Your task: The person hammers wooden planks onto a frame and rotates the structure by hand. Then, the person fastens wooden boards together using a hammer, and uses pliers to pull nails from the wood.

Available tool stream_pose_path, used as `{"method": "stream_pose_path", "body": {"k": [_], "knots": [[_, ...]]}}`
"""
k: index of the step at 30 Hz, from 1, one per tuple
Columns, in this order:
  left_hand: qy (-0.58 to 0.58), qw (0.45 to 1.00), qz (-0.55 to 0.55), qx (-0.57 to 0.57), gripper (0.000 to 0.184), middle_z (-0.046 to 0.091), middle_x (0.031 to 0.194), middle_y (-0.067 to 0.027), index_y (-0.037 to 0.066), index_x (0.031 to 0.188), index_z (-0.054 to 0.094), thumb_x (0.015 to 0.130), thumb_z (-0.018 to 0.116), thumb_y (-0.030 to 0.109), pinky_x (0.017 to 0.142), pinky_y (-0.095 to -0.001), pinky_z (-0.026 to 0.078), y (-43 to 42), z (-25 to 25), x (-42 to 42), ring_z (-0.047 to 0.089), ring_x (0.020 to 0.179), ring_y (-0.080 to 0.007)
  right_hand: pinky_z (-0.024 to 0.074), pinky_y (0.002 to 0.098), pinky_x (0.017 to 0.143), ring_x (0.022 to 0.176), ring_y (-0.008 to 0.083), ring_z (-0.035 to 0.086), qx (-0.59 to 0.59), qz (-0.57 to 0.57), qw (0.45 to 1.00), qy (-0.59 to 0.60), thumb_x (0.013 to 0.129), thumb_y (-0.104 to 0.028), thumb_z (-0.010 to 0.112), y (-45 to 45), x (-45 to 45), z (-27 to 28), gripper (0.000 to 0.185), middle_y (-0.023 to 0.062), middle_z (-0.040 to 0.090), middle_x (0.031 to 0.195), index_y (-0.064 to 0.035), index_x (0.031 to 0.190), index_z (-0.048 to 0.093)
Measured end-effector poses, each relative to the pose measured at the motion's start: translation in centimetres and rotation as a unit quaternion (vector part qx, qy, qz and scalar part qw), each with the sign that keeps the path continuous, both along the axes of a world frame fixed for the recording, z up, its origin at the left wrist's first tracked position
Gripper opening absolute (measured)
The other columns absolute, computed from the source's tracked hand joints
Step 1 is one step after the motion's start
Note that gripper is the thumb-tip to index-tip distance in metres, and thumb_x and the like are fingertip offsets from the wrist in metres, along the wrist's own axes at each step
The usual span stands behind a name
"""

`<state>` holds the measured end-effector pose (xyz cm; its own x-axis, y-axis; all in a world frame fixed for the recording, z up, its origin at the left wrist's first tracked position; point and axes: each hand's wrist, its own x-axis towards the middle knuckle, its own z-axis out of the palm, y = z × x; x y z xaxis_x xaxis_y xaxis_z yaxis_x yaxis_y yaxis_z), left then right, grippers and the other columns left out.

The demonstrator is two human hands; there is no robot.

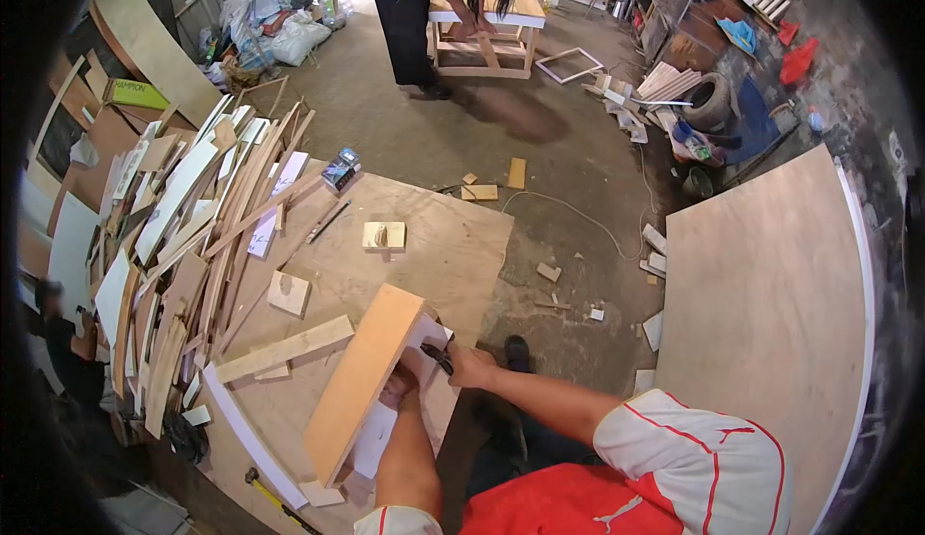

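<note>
A wooden box-like piece [371,376] with an orange-tan outer board and white inner faces stands on the plywood sheet in front of me. My right hand [469,366] is closed round a black hand tool [436,356] that looks like pliers, held against the near right end of the piece. Inside the piece, behind the tan board, my left hand [398,384] touches its inner side; its fingers are mostly hidden. A white sheet or panel [373,439] shows below my left forearm.
Plywood [453,232] carries wood blocks [384,236], a batten [286,349], a small box [341,169] and a hammer [275,503]. Offcuts [183,236] pile up at left. A person [414,15] bends over a wooden table [528,5]. Another panel [761,333] stands right.
</note>
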<state>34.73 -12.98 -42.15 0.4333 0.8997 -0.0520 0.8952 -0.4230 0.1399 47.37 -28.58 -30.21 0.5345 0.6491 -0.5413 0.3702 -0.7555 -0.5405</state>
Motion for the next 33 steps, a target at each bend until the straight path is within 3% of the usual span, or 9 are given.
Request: {"method": "stream_pose_path", "body": {"k": [13,16,33], "knots": [[0.079,0.994,0.042,0.068,0.048,0.064,0.135,-0.0212,0.010,0.133,0.064,0.104,0.050,0.044,0.103,-0.0514,0.048,-1.7,3.1,1.3,0.062,0.125,-0.0346,0.0575,0.0538,0.085,0.100,0.0430,0.071,-0.009,0.029,0.999,-0.018,0.074,-0.024,0.076,0.1,0.2,-1.4,0.062,0.0250,0.072,0.102,0.0005,0.124,0.049],[0.044,0.997,0.031,0.049,0.048,0.066,0.131,-0.0208,0.011,0.131,0.067,0.102,0.052,0.046,0.096,-0.0527,0.052,-1.4,3.4,1.2,0.065,0.118,-0.0386,0.0577,0.0537,0.084,0.099,0.0429,0.072,-0.001,0.027,0.999,-0.018,0.075,-0.024,0.076,0.0,0.3,-1.6,0.060,0.0248,0.072,0.101,0.0011,0.122,0.049],[0.017,0.999,0.012,-0.025,0.048,0.066,0.132,-0.0185,0.011,0.131,0.066,0.101,0.052,0.045,0.098,-0.0528,0.051,-0.8,1.7,1.4,0.064,0.119,-0.0370,0.0583,0.0533,0.084,0.100,0.0417,0.073,-0.028,0.034,0.999,0.014,0.077,-0.022,0.075,0.4,0.9,0.2,0.057,0.0233,0.073,0.102,0.0013,0.124,0.052]]}}
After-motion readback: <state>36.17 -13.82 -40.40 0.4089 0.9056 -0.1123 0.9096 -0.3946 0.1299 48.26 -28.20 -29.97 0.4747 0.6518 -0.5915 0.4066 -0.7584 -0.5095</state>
